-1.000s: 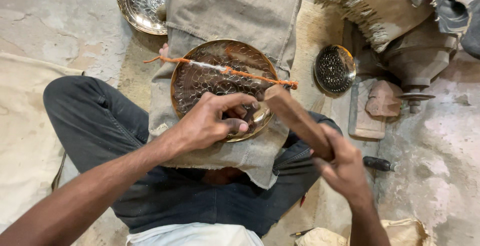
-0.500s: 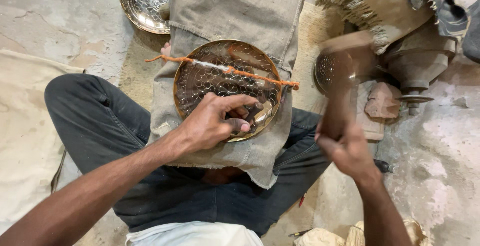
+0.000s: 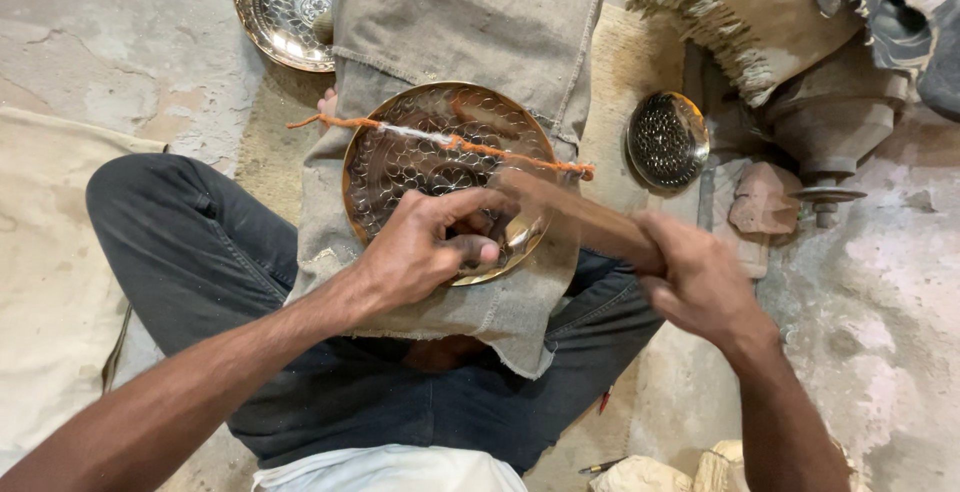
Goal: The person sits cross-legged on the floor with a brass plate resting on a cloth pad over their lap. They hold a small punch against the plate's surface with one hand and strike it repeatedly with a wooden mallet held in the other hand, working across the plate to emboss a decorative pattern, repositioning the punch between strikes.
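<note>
One mallet (image 3: 570,214), raised before, now strikes the plate (image 3: 400,157).

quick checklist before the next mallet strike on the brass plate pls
1. Left hand pinching a small tool against the brass plate: ok.
2. Right hand has a closed grip on the wooden mallet: ok.
3. Mallet head position: cannot tell, it is motion-blurred.
4. Plate resting flat on the burlap cloth across the lap: ok.
5. Orange cord stretched across the plate: ok.
6. Left fingers away from the strike point: cannot tell, they crowd the tool.
</note>
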Tool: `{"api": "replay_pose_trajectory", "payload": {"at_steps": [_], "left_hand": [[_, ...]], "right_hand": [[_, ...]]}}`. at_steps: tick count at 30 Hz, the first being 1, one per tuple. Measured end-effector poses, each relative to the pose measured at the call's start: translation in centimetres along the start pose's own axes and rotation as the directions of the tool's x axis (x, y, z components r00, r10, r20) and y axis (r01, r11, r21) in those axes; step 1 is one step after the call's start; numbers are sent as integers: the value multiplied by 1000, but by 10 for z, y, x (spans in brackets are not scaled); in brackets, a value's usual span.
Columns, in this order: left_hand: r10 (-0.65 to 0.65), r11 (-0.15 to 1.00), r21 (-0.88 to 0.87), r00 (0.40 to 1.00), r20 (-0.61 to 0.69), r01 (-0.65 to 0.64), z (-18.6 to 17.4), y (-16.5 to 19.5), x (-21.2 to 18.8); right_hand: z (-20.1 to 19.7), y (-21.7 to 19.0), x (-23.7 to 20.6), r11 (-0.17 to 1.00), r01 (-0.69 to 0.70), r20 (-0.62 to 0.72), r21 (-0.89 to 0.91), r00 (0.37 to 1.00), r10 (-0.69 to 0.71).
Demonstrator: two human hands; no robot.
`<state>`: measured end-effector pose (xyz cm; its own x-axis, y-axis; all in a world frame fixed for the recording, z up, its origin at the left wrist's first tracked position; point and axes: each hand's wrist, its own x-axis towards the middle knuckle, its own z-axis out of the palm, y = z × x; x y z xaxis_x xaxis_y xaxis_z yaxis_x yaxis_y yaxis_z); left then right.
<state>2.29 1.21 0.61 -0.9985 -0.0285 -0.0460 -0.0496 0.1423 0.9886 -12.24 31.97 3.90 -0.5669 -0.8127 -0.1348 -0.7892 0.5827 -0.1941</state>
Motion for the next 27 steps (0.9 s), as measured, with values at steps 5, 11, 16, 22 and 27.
{"api": "replay_pose_trajectory", "payload": {"at_steps": [5, 11, 16, 22, 27], "left_hand": [[33, 998, -52, 999, -15, -34, 1, -2, -1], [27, 999, -30, 1000, -12, -27, 0, -2, -1], [53, 996, -69, 998, -30, -55, 0, -1, -2], [64, 994, -90, 998, -18, -65, -1, 1, -1], [58, 996, -74, 998, -16, -59, -1, 0, -1]], "right_hand": [[-6, 0, 1, 868, -177, 61, 464, 984, 168], [-10, -6, 0, 861, -252, 100, 441, 968, 232], [-12, -12, -2, 848, -177, 19, 500, 981, 194], [-12, -16, -4, 875, -280, 57, 394, 958, 281], [-10, -17, -5, 990, -41, -25, 138, 999, 45]]}}
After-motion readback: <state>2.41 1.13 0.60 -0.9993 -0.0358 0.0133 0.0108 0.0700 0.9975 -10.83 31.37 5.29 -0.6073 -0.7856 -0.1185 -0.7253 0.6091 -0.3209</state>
